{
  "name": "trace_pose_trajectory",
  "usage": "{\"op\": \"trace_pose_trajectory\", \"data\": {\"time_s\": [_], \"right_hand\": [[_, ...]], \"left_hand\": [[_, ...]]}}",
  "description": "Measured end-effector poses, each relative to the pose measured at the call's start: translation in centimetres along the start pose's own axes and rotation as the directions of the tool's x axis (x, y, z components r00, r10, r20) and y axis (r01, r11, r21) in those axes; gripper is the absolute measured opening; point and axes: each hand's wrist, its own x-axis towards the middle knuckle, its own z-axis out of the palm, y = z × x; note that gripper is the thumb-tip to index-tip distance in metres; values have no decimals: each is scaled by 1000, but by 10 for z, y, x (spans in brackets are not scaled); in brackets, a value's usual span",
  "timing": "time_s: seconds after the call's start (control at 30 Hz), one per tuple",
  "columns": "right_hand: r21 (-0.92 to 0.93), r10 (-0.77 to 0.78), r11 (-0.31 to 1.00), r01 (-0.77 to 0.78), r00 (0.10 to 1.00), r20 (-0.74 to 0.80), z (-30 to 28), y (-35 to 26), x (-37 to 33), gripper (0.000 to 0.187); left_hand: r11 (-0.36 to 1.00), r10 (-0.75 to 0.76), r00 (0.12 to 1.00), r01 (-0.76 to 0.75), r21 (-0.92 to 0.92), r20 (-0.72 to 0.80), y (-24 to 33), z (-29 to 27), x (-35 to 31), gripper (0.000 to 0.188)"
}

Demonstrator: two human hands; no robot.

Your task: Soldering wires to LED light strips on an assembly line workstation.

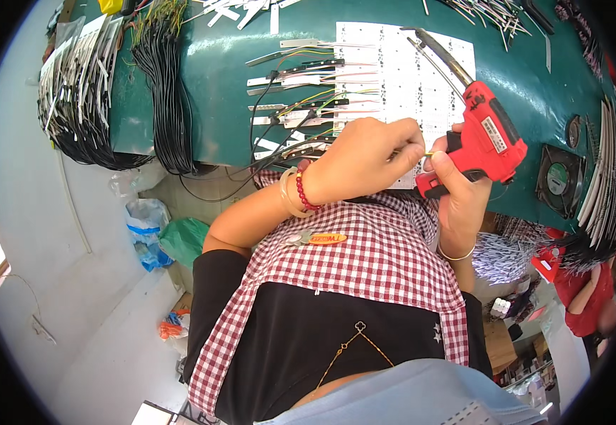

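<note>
My right hand (pixel 462 202) is closed around the grip of a red soldering gun (pixel 489 131), its dark barrel and thin metal feed tube pointing up and away over the table. In front of it my left hand (pixel 375 149) is closed in a pinch on a thin yellowish wire (pixel 429 153), which runs toward my right fingers; its far end is hidden. Beyond my hands a white printed sheet (pixel 400 74) lies on the green table. Along its left edge are rows of narrow light strips with thin coloured leads (pixel 304 88), and black cables loop from them near my left wrist.
On the green tabletop (pixel 223 78), a thick bundle of black cables (pixel 163 92) and a stack of strips with black leads (pixel 81 85) hang over the left edge. A black fan (pixel 558 180) stands right, beside more strips (pixel 609 170). A person in red (pixel 591 304) is at the far right.
</note>
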Motion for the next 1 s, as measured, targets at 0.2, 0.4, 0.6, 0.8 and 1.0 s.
{"op": "trace_pose_trajectory", "data": {"time_s": [0.2,0.4,0.6,0.8,1.0], "right_hand": [[-343,-93,935,85,996,-5,3,1,0,17],[-404,-116,909,103,993,-6,1,3,-1,15],[-29,-5,1000,5,1000,-2,-28,-2,11,36],[-108,19,994,-20,1000,-8,-34,6,17,32],[-134,45,990,-40,998,35,-31,8,28,29]], "left_hand": [[974,170,975,-144,175,-143,-8,7,3,7],[996,-82,995,84,15,-61,-1,-4,7,7],[905,14,950,120,407,-311,-62,-52,53,13],[804,-69,935,258,536,-347,-78,-54,66,14],[883,-66,925,229,410,-374,-75,-46,67,16]]}}
